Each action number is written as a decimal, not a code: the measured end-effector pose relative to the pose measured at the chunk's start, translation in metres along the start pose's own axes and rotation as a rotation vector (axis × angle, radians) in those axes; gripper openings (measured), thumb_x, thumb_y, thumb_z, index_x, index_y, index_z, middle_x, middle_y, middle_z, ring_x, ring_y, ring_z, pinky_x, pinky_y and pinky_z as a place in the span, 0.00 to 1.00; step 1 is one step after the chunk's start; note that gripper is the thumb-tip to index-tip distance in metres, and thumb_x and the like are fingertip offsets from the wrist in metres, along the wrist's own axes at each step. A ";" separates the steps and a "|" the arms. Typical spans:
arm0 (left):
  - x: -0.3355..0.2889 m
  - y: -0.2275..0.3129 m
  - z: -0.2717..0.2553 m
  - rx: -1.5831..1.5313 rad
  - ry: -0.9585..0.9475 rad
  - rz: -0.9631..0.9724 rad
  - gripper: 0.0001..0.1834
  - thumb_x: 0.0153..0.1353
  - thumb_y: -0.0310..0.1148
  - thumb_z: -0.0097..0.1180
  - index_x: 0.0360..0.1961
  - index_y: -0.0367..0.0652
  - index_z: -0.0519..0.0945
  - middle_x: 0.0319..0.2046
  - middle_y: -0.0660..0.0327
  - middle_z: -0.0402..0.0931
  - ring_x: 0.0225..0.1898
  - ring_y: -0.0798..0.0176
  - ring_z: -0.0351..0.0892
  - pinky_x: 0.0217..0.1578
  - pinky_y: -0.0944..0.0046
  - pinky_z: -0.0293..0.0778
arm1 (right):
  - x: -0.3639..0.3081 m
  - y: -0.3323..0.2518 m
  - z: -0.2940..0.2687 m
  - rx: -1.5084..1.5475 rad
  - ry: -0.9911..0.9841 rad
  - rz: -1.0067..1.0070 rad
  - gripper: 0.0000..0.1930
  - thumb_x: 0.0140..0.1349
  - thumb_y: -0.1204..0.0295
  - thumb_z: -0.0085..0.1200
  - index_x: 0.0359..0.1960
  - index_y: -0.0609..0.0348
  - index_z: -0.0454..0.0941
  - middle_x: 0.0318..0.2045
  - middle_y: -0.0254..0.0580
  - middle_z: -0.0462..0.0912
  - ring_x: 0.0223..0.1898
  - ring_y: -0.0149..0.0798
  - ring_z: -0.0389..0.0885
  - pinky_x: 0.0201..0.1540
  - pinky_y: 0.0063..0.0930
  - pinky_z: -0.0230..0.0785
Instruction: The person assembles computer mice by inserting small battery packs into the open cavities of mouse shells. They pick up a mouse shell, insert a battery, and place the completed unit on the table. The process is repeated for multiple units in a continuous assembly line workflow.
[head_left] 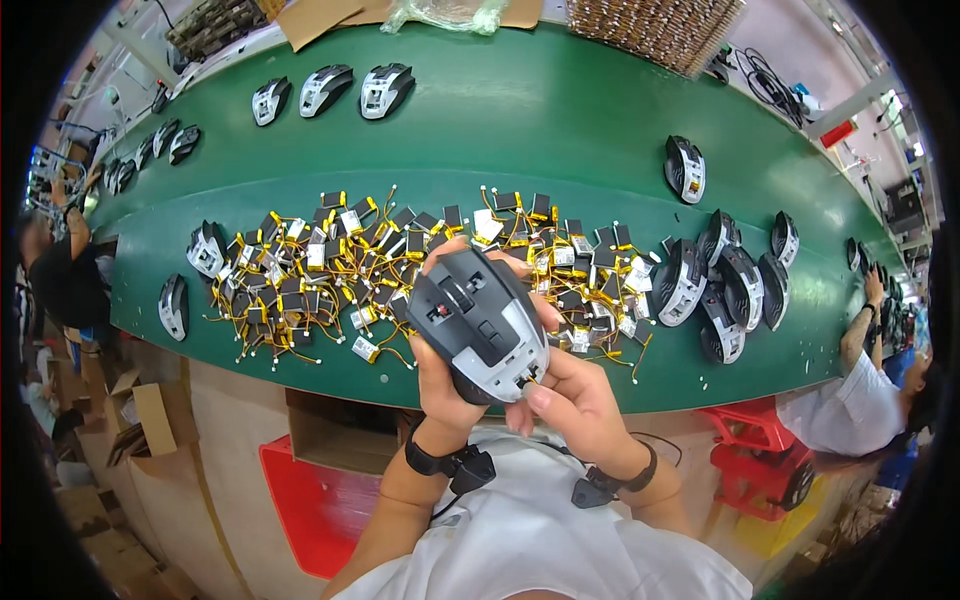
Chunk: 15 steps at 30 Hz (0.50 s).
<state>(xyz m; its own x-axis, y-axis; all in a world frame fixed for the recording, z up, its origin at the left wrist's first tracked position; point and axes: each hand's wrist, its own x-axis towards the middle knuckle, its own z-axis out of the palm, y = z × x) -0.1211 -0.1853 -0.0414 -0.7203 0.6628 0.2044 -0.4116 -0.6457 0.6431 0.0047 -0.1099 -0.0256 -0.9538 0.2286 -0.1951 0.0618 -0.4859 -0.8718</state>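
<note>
A black and grey computer mouse shell [478,325] is held up in front of me, over the table's near edge. My left hand [445,385] is wrapped round its left side, with fingertips showing past its far end. At the near right corner, beside a small opening in the grey part, the thumb and fingers of my right hand [572,400] pinch at what looks like a thin wire [533,380]; its far end is hidden. Behind the mouse lies a wide heap of small battery packs [315,258] with thin wires and white connectors.
Several mouse shells [738,285] crowd together at the right; three more [326,90] stand at the far left. The green table [540,110] carries a brown partitioned tray [655,30] at its back. Co-workers [860,390] sit at both sides. A red bin [310,510] stands below.
</note>
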 end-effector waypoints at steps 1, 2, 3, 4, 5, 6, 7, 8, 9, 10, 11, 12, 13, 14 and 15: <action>0.000 0.000 -0.001 0.023 0.000 0.001 0.50 0.59 0.72 0.46 0.69 0.47 0.51 0.54 0.46 0.67 0.42 0.48 0.81 0.40 0.52 0.81 | 0.001 0.002 -0.001 0.031 -0.015 0.024 0.13 0.69 0.72 0.49 0.49 0.69 0.71 0.32 0.43 0.82 0.31 0.29 0.79 0.37 0.24 0.74; 0.000 0.001 0.000 0.041 0.001 0.004 0.50 0.59 0.72 0.47 0.69 0.47 0.51 0.54 0.46 0.67 0.41 0.48 0.81 0.40 0.52 0.80 | 0.001 0.004 -0.002 0.052 -0.020 0.002 0.13 0.70 0.71 0.48 0.48 0.69 0.71 0.32 0.44 0.82 0.31 0.29 0.79 0.37 0.24 0.74; -0.001 0.001 0.000 0.061 0.003 0.008 0.50 0.58 0.72 0.47 0.69 0.47 0.51 0.53 0.46 0.67 0.41 0.48 0.81 0.39 0.53 0.80 | 0.001 0.007 -0.003 0.073 -0.025 -0.020 0.13 0.70 0.71 0.48 0.48 0.69 0.71 0.31 0.44 0.82 0.30 0.29 0.79 0.36 0.24 0.74; -0.001 0.004 0.002 0.058 0.012 -0.026 0.50 0.58 0.72 0.47 0.69 0.47 0.51 0.53 0.45 0.67 0.41 0.49 0.81 0.39 0.53 0.80 | 0.001 0.009 -0.004 0.094 -0.030 -0.042 0.13 0.71 0.70 0.47 0.47 0.69 0.71 0.31 0.44 0.82 0.30 0.29 0.79 0.36 0.25 0.74; -0.002 0.004 0.002 0.064 0.000 -0.020 0.50 0.58 0.72 0.47 0.69 0.47 0.51 0.53 0.45 0.67 0.41 0.49 0.81 0.39 0.53 0.80 | 0.000 0.009 -0.004 0.099 -0.022 -0.035 0.12 0.70 0.70 0.47 0.47 0.69 0.71 0.31 0.44 0.82 0.30 0.29 0.79 0.36 0.24 0.75; -0.002 0.003 0.001 0.071 -0.012 -0.014 0.50 0.58 0.72 0.47 0.69 0.47 0.51 0.53 0.45 0.67 0.41 0.49 0.81 0.39 0.53 0.80 | 0.000 0.009 -0.006 0.103 -0.014 -0.028 0.12 0.70 0.71 0.47 0.47 0.69 0.71 0.31 0.44 0.83 0.30 0.29 0.79 0.35 0.24 0.75; -0.002 0.003 0.001 0.077 -0.025 -0.009 0.50 0.58 0.72 0.47 0.69 0.47 0.51 0.53 0.45 0.67 0.41 0.49 0.81 0.39 0.53 0.81 | 0.000 0.009 -0.007 0.108 -0.006 -0.021 0.12 0.70 0.71 0.47 0.47 0.70 0.71 0.31 0.45 0.83 0.29 0.29 0.79 0.35 0.24 0.75; -0.002 0.002 -0.001 0.096 -0.029 -0.014 0.50 0.58 0.72 0.48 0.69 0.47 0.51 0.53 0.45 0.67 0.42 0.49 0.81 0.39 0.54 0.81 | 0.000 0.008 -0.007 0.102 -0.002 -0.022 0.12 0.70 0.72 0.47 0.47 0.70 0.71 0.31 0.45 0.83 0.30 0.29 0.79 0.35 0.24 0.75; -0.002 0.001 -0.002 0.090 -0.034 -0.012 0.50 0.58 0.72 0.48 0.69 0.47 0.51 0.53 0.45 0.67 0.42 0.48 0.81 0.39 0.53 0.81 | 0.000 0.007 -0.006 0.096 0.003 -0.022 0.12 0.70 0.72 0.47 0.48 0.70 0.71 0.31 0.45 0.83 0.30 0.29 0.80 0.35 0.23 0.75; -0.003 0.000 -0.003 0.083 -0.039 -0.010 0.50 0.58 0.71 0.48 0.69 0.47 0.52 0.53 0.45 0.67 0.42 0.48 0.81 0.39 0.53 0.81 | 0.000 0.006 -0.006 0.090 0.008 -0.024 0.12 0.70 0.72 0.47 0.48 0.70 0.71 0.31 0.45 0.83 0.30 0.29 0.80 0.35 0.23 0.75; -0.003 0.000 -0.003 0.078 -0.045 -0.009 0.49 0.59 0.71 0.48 0.69 0.48 0.52 0.53 0.45 0.68 0.42 0.48 0.81 0.39 0.53 0.81 | 0.001 0.005 -0.006 0.077 0.009 -0.017 0.12 0.70 0.72 0.47 0.48 0.70 0.71 0.32 0.45 0.83 0.31 0.29 0.80 0.35 0.23 0.75; -0.003 0.001 -0.003 0.087 -0.047 -0.015 0.48 0.59 0.70 0.48 0.69 0.48 0.52 0.53 0.45 0.67 0.42 0.48 0.81 0.39 0.53 0.81 | 0.001 0.005 -0.006 0.063 0.010 -0.011 0.12 0.69 0.73 0.47 0.48 0.70 0.71 0.32 0.45 0.83 0.31 0.29 0.80 0.35 0.23 0.75; -0.003 0.002 -0.001 0.095 -0.048 -0.021 0.47 0.60 0.69 0.48 0.69 0.48 0.52 0.53 0.44 0.67 0.42 0.48 0.81 0.38 0.52 0.82 | 0.001 0.004 -0.006 0.049 0.012 -0.005 0.12 0.69 0.73 0.47 0.49 0.70 0.71 0.32 0.44 0.83 0.31 0.29 0.81 0.34 0.23 0.75; -0.003 0.003 0.000 0.105 -0.051 -0.028 0.46 0.60 0.68 0.48 0.69 0.48 0.52 0.53 0.44 0.67 0.42 0.48 0.81 0.38 0.52 0.82 | 0.001 0.004 -0.007 0.051 0.004 -0.001 0.13 0.69 0.73 0.47 0.49 0.70 0.71 0.32 0.44 0.83 0.31 0.28 0.81 0.34 0.22 0.75; -0.003 0.002 -0.001 0.095 -0.060 -0.021 0.45 0.61 0.67 0.48 0.68 0.49 0.53 0.53 0.44 0.67 0.42 0.47 0.81 0.38 0.52 0.82 | 0.001 0.003 -0.007 0.053 -0.003 0.003 0.14 0.68 0.73 0.47 0.50 0.71 0.71 0.31 0.44 0.83 0.31 0.28 0.81 0.34 0.22 0.75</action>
<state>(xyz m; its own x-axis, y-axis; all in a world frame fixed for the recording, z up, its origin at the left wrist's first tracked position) -0.1203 -0.1892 -0.0410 -0.6761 0.6994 0.2320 -0.3697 -0.5943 0.7143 0.0057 -0.1048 -0.0312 -0.9544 0.2244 -0.1967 0.0497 -0.5303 -0.8464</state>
